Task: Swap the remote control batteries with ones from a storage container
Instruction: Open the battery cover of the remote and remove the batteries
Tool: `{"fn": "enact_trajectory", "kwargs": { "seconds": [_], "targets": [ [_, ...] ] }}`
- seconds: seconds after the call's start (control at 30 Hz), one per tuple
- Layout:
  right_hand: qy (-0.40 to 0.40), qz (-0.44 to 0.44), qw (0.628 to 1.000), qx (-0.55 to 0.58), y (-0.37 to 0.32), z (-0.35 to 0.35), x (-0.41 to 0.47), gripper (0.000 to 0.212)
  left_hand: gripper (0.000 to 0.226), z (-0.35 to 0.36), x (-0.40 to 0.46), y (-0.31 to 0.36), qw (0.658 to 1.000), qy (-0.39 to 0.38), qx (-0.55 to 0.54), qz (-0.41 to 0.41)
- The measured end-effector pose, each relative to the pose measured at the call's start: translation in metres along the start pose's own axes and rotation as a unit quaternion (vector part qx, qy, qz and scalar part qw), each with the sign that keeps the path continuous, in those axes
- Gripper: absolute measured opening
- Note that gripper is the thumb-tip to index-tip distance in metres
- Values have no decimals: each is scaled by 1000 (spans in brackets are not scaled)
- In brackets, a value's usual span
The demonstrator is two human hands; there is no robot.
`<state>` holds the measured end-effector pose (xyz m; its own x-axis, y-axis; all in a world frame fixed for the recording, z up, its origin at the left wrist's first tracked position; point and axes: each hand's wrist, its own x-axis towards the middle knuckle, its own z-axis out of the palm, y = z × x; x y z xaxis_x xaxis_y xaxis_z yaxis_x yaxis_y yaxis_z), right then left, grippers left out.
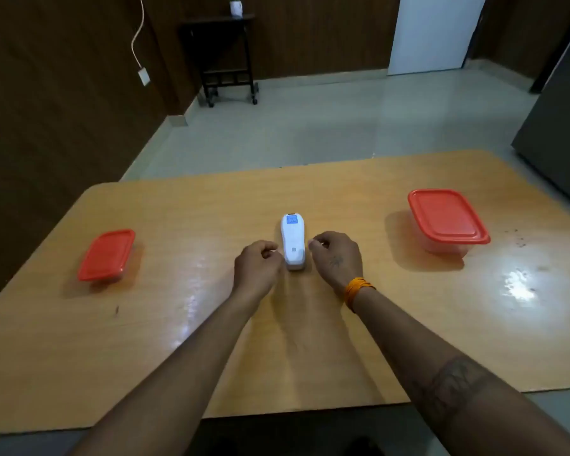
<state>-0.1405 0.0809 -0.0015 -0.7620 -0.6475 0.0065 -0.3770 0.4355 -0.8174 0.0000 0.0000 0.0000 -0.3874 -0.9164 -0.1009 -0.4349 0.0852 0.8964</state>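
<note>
Both hands curled loosely, holding nothing: left hand [257,263] and right hand [334,255] flank white remote [293,242] lying flat at centre of wooden table [211,209]. 2 red-lidded containers, small [107,255] at left, deep [447,216] at right, lids on. Best approach likely: grip remote, turn over, slide battery cover off.

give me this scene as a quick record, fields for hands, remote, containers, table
left hand: fingers loosely curled, holding nothing, just left of the remote; contact cannot be told
right hand: fingers loosely curled, holding nothing, just right of the remote; orange wristband at the wrist
remote: white, lying flat on the table between the hands, blue lit screen at its far end
small container: red lid on, left side of table
large container: red lid on, right side, contents not visible
table: glossy wood top
</note>
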Motion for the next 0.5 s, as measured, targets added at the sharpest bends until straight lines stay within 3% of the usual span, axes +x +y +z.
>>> {"fn": "enact_trajectory", "kwargs": {
  "seconds": [0.03, 0.1, 0.2, 0.27, 0.5],
  "targets": [
    [-16, 6, 1000, -21, -2, 1, 1, 30, 32, 1, 2, 2, 1000, -5, 14, -6],
    [-41, 10, 998, -53, -7, 3, 0, 32, 12, 4, 4, 9, 999, -18, 49, -11],
    [-57, 19, 996, -67, -16, 8, -1, 31, 23, 7, 7, 19, 997, -30, 72, -29],
    [-55, 31, 997, -49, -16, 10, -1, 28, 18, 6, 7, 19, 997, -17, 70, -35],
    [-29, 112, 976, 184, -21, 20, -16, 38, 14, 5, -5, 9, 995, 25, -86, -52]
  ]
}}
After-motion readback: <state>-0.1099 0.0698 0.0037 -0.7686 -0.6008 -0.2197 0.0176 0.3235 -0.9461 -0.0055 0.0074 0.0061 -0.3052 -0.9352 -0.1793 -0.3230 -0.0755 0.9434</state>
